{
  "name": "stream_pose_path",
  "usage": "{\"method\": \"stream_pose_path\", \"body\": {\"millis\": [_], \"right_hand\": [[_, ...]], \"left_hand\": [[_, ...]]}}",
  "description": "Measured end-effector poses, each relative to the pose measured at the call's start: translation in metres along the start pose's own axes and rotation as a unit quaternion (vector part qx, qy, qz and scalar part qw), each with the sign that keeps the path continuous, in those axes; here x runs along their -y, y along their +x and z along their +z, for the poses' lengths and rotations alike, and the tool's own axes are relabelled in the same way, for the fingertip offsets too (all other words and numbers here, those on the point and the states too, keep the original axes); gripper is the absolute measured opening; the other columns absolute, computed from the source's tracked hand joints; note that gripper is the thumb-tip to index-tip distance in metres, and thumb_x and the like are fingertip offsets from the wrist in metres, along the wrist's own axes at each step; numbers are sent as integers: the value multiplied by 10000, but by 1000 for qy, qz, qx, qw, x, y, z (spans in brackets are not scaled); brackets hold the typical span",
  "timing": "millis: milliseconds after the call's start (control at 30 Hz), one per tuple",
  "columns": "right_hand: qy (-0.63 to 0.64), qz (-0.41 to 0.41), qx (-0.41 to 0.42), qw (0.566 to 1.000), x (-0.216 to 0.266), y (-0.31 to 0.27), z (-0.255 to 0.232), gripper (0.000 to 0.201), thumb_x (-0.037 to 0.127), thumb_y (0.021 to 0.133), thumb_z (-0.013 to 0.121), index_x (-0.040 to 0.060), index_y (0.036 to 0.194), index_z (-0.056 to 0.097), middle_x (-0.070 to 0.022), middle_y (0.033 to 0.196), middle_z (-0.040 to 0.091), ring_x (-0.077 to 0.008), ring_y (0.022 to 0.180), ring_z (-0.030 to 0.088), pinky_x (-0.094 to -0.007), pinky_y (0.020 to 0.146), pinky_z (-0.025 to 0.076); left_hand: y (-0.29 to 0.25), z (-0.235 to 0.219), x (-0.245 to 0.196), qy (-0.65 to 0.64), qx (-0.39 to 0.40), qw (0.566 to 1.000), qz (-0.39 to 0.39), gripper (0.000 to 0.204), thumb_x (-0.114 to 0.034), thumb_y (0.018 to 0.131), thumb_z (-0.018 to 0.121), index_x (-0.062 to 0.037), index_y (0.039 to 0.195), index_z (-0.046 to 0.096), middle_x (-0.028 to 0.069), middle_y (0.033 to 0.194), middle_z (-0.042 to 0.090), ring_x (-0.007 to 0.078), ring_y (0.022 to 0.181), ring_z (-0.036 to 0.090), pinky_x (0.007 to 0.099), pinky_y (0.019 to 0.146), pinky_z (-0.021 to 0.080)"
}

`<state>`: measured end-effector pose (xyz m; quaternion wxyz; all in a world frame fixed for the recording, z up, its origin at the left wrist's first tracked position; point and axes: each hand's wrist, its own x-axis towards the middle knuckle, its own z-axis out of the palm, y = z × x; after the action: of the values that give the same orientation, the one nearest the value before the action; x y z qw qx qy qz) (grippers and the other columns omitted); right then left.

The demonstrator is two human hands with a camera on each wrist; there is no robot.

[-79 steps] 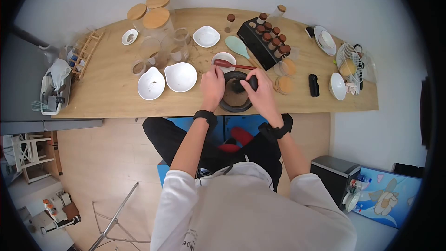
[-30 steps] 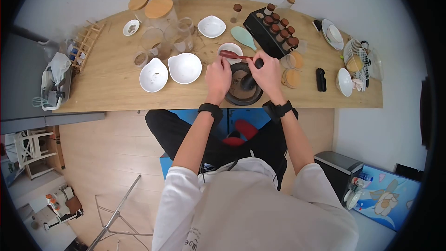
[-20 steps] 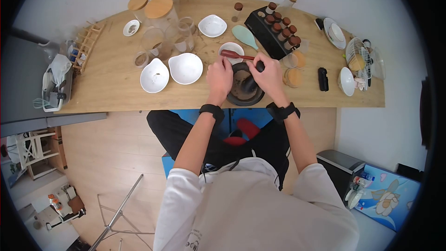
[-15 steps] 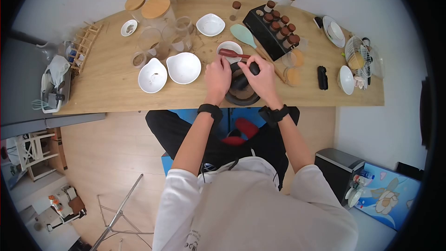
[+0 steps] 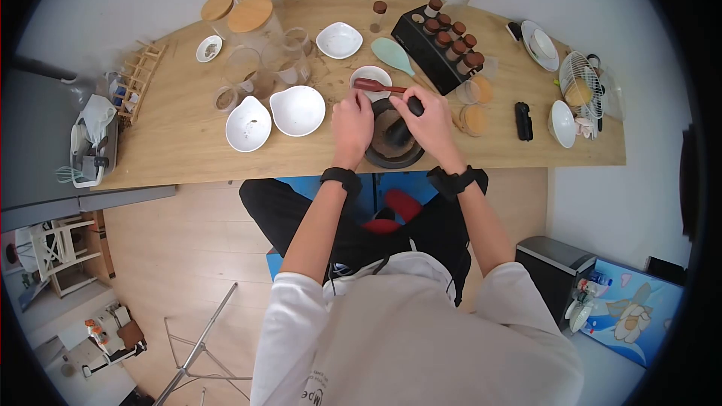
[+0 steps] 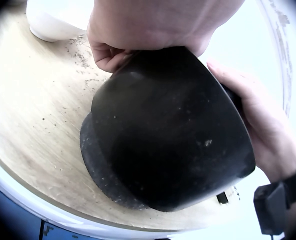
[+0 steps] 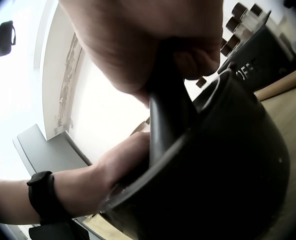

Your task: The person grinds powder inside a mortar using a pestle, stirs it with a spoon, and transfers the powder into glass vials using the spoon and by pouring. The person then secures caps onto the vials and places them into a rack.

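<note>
A dark mortar (image 5: 396, 162) stands near the table's front edge, with brown powder (image 5: 382, 140) inside. My left hand (image 5: 352, 126) grips its rim on the left; in the left wrist view its curled fingers (image 6: 110, 56) meet the black mortar wall (image 6: 173, 130). The black pestle (image 5: 398, 134) leans in the mortar, its lower end down in the powder. Around its upper end my right hand (image 5: 435, 126) is wrapped, also seen close over the rim in the right wrist view. Just behind the mortar, a red-brown utensil (image 5: 370, 84) lies across a small white bowl (image 5: 362, 74).
Two white bowls (image 5: 298, 111) stand left of the mortar, with glass jars (image 5: 252, 22) behind them. A black spice rack (image 5: 429, 49) and a mint spoon (image 5: 389, 53) lie beyond the right hand. Cork-lidded jars (image 5: 474, 119) and a black object (image 5: 523, 122) are farther right.
The pestle keeps shifting about inside the mortar; since half a second ago its lower end has moved slightly right, along with my right hand. My left hand stays at the rim.
</note>
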<state>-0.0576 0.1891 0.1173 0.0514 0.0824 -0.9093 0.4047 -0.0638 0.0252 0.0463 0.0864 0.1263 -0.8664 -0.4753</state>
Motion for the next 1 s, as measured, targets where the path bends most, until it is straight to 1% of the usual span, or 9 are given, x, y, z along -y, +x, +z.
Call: {"method": "stream_pose_path", "body": {"millis": [133,267,467,533,600,700,800,933,1000], "right_hand": [[90,5,-128,988,0,-9,14,311,287,962,798,24,895,645,-169,746,629,-348,706,593,-422,652,459],[42,-101,-19,994,4,-3,1,300,280,967,790,29,891,646,-176,753,636,-382,724,598,-438,650,459],[64,-4,-92,994,10,-7,7,314,261,967,784,3,877,630,-169,775,628,-389,727,616,-448,646,467],[68,-137,15,988,2,-7,-1,322,261,973,778,0,873,618,-167,778,624,-394,722,613,-457,648,470],[40,-106,39,993,1,-6,-7,318,254,969,779,9,872,602,-160,793,632,-404,754,622,-464,678,480],[5,26,-66,997,5,-7,-8,317,255,946,794,24,866,592,-158,814,634,-412,805,635,-461,714,486],[34,-86,-23,995,10,-16,-4,288,243,941,798,27,877,617,-164,810,638,-407,791,637,-457,702,486],[43,-33,68,996,11,-18,-15,274,218,933,803,24,877,617,-166,812,641,-396,787,639,-454,710,487],[11,-13,-81,997,7,-19,-10,295,214,928,806,20,860,594,-158,799,631,-389,772,630,-452,713,484]], "left_hand": [[1,-1,-4,-14,14,1000,-14,344,-276,1068,542,-4,1014,745,304,886,726,517,892,705,606,799,545],[0,-3,-5,-6,19,1000,-13,342,-272,1069,540,-2,1013,743,305,876,724,520,892,704,603,803,545],[0,-1,-5,0,2,1000,-8,344,-270,1068,536,3,1023,741,310,885,724,523,887,700,607,801,540],[0,-1,-5,1,-4,1000,-9,359,-252,1061,552,34,950,740,271,832,730,463,838,729,522,774,553],[0,-2,-6,1,-2,1000,-6,357,-251,1061,551,32,951,740,270,836,731,463,840,729,523,774,553],[0,-1,-6,-1,-4,1000,-7,358,-252,1062,548,29,950,740,268,838,733,462,842,730,525,775,552],[-1,-3,-7,3,-2,1000,-10,365,-256,1062,544,28,945,740,266,834,733,460,838,731,525,776,552],[-1,-2,-7,2,-2,1000,-18,373,-263,1061,541,30,942,740,268,831,732,460,833,732,524,778,553],[0,-2,-7,3,-2,1000,-21,370,-260,1060,542,28,942,742,267,833,734,460,837,733,523,780,554]]}}
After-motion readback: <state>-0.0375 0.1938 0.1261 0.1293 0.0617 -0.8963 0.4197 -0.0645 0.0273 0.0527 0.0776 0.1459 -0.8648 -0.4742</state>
